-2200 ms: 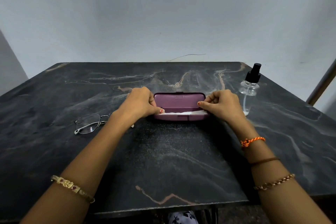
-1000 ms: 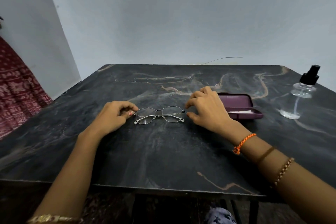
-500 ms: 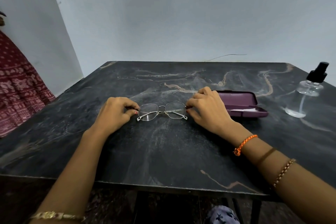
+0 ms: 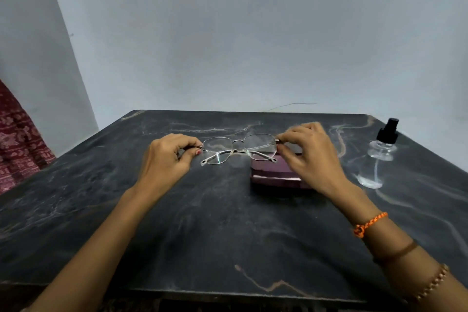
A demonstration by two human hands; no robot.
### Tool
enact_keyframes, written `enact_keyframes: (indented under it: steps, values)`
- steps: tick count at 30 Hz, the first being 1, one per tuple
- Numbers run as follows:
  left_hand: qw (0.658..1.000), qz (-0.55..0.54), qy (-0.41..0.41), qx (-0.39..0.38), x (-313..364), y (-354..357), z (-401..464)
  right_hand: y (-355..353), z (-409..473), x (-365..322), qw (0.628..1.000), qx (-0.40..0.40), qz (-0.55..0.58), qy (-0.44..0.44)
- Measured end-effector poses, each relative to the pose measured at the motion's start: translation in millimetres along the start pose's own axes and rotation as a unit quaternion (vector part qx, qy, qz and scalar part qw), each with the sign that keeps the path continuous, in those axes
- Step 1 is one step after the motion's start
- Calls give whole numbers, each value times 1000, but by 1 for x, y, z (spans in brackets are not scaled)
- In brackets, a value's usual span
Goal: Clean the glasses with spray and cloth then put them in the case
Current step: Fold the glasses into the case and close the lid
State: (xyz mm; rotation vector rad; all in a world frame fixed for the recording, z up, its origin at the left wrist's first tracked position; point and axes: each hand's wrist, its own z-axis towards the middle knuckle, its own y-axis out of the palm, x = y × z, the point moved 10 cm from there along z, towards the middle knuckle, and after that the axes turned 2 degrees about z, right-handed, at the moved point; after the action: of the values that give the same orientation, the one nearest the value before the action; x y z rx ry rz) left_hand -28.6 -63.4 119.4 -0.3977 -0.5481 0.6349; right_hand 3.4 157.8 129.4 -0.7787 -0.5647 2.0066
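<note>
Thin metal-framed glasses (image 4: 238, 148) hang in the air above the dark marble table (image 4: 202, 223), temples folded. My left hand (image 4: 168, 159) pinches the frame's left end and my right hand (image 4: 310, 157) pinches its right end. Below the right lens lies the open purple case (image 4: 274, 176), partly hidden by my right hand; a white cloth edge (image 4: 278, 178) shows inside it. A clear spray bottle (image 4: 377, 159) with a black nozzle stands to the right of the case.
A grey wall rises right behind the table's far edge. A red patterned fabric (image 4: 17, 144) hangs off the table at the far left. The table's front edge runs close to my forearms.
The glasses lay on the table between my hands; both hands have lifted them and carried them rightward, over the open case.
</note>
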Motion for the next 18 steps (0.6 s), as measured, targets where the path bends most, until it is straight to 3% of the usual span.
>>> enact_keyframes:
  steps: [5, 12, 18]
  values:
    - [998, -10, 47, -41, 43, 46, 21, -37, -7, 49, 999, 31, -1, 41]
    - [992, -16, 72, -100, 65, 104, 12, -33, -32, 102, 990, -7, 74, 117]
    - [990, -18, 60, -126, 51, 115, 10, -21, -39, 105, 991, -44, 51, 115]
